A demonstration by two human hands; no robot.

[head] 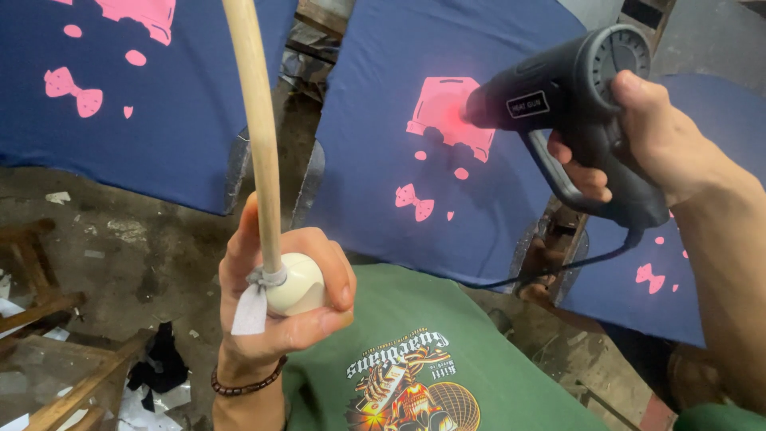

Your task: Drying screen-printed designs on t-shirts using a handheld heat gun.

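Note:
My right hand (650, 140) grips a dark grey heat gun (570, 100), its nozzle aimed at a pink print (443, 120) on a navy shirt (383, 88) stretched on a platen; the print glows red under the nozzle. My left hand (275, 295) is closed around a cream ball (299, 283) at the end of a long wooden stick (255, 112) that rises out of view at the top. A strip of white cloth (251, 307) is tied where stick meets ball. A beaded bracelet (247, 385) sits on my left wrist.
A second navy shirt with pink print (136, 96) lies at the left, a third (662, 279) at the right under my forearm. The heat gun's black cord (558, 267) hangs down. My green printed shirt (431, 359) fills the bottom. Wooden frames (56, 359) stand on the dirty floor at left.

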